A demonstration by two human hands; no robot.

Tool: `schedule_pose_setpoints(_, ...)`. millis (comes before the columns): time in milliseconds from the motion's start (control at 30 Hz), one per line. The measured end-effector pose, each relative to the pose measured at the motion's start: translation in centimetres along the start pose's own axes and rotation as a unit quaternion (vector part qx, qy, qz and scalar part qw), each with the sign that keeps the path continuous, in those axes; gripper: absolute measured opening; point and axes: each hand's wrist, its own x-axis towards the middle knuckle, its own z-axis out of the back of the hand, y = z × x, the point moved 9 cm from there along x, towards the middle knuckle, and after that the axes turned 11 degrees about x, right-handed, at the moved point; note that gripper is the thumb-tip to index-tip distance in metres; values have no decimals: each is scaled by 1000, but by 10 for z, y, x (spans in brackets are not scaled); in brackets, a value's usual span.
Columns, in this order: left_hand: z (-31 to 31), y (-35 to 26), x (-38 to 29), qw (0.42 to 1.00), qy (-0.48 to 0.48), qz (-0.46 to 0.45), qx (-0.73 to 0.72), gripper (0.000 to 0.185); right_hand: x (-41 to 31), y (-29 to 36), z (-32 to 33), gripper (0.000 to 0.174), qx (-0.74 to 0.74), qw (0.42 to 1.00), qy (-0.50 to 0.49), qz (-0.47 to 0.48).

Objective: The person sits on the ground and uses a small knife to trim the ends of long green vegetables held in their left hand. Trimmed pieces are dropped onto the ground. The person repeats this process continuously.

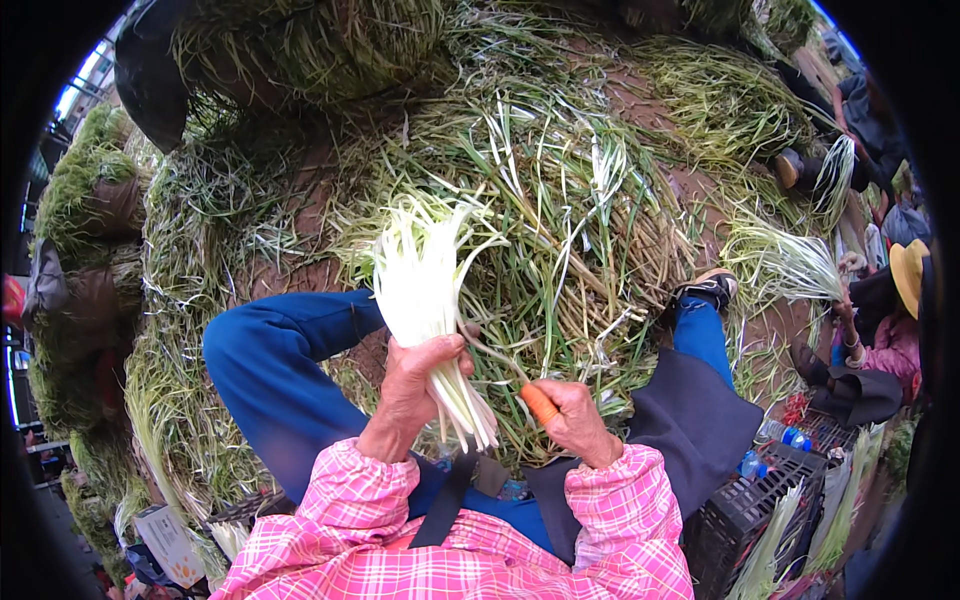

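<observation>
My left hand [420, 375] grips a bundle of pale leafy stalks [420, 277], whose leaves fan out above the fist and whose white ends hang below it. To its right, my right hand [574, 420] is closed around the orange handle [538, 403] of a thin tool. The tool's narrow metal part runs up and left to the bundle; its tip is hidden near my left fingers. Beyond both hands, a large pile of green and white stalks [555, 247] lies on the ground between my legs.
Black plastic crates [742, 502] with water bottles [795, 439] stand at the lower right. Two other people sit at the right, one holding a pale bundle [795, 262]. Stacked bundles of greens [82, 187] line the far left. A cardboard box [169, 544] is at the lower left.
</observation>
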Motion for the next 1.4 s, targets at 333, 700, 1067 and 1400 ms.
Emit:
schedule_pose_setpoints(333,-20,36,-11,994,36,86,58,20,6,13,-19,11,67,997,0,24)
schedule_pose_setpoints(700,24,-39,-11,993,-60,-66,-75,33,6,-34,33,22,-199,970,-130,56)
schedule_pose_setpoints(1067,15,-13,-3,999,-35,-15,-22,35,15,-9,-5,24,78,995,6,55)
schedule_pose_setpoints(1400,-10,20,-4,995,9,23,98,36,0,17,-29,19,64,996,62,0)
